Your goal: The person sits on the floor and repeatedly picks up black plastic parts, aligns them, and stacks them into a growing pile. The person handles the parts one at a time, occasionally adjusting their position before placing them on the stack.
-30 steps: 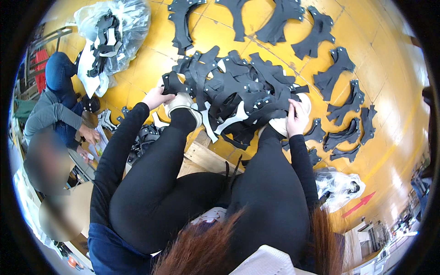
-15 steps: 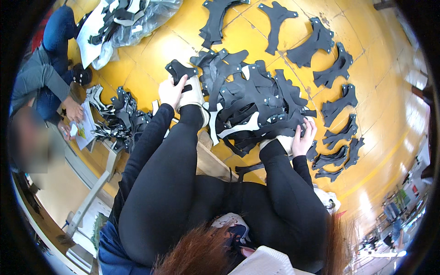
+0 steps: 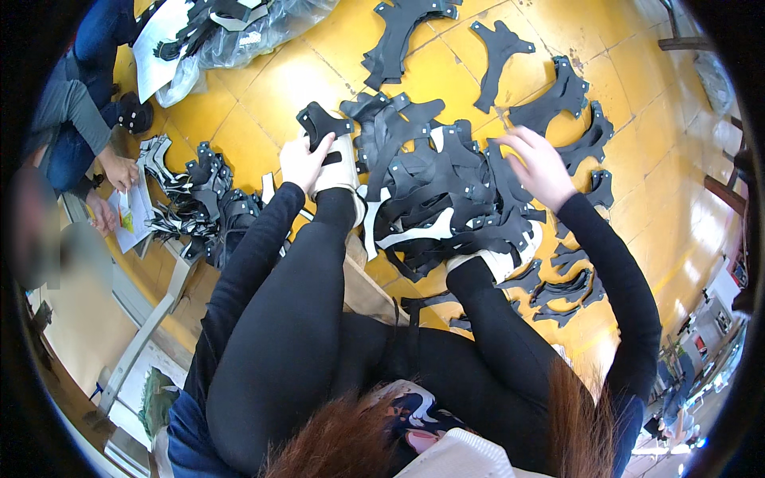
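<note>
My left hand [image 3: 303, 164] grips a black, forked cut piece [image 3: 320, 121] of sheet material above my left shoe [image 3: 341, 167]. A heap of similar black cut pieces [image 3: 446, 179], many with small pale stickers, lies on the floor between and beyond my feet. White strips [image 3: 426, 229] show among them. Over the heap's right side hovers my right hand [image 3: 543, 169], its fingers stretched out and apart with nothing visible in them. My right shoe [image 3: 500, 259] is close to the heap's near right edge.
Sorted black stacks [image 3: 550, 97] curve around the far and right side on the yellow tiled floor [image 3: 319, 68]. At left, a person's hands [image 3: 119, 171] hold a paper [image 3: 134, 215] beside another pile [image 3: 211, 191]. A clear plastic bag [image 3: 267, 40] lies far left.
My right hand has lifted from beside my right shoe and moved away from me over the heap's right side. My left hand still holds the black piece, nearly in place.
</note>
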`<control>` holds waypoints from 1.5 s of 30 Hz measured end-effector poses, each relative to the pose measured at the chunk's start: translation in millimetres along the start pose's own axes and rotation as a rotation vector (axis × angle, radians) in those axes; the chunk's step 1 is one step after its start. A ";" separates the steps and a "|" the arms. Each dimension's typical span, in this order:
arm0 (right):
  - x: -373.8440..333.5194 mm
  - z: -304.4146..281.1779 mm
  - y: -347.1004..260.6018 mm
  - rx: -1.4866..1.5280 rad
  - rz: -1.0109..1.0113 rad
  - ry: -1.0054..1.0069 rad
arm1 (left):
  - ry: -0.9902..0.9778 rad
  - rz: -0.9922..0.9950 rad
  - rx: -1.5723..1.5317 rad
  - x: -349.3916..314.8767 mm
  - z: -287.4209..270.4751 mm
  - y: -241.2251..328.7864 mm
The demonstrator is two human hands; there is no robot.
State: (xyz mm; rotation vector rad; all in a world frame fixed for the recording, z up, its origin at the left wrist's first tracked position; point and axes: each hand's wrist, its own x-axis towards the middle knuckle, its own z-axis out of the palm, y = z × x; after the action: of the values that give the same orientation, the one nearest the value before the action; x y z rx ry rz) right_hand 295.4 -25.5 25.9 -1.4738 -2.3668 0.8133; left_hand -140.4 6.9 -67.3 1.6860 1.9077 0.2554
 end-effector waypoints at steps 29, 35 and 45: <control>143.5 198.5 -56.6 0.574 0.576 0.553 | -0.200 -0.097 -0.179 1.6 -16.1 3.6; 139.9 162.0 -64.6 0.492 0.151 0.447 | -0.215 -0.089 -0.176 2.4 -13.5 -5.1; 53.5 38.4 -107.5 0.024 -0.534 0.239 | -0.174 0.063 -0.210 6.6 0.5 -35.6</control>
State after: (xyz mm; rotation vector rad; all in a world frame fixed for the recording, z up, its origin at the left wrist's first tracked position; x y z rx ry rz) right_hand 171.9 -27.3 51.0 -0.8038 -2.3776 0.4953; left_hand -170.6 6.5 -87.3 1.5756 1.6432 0.3115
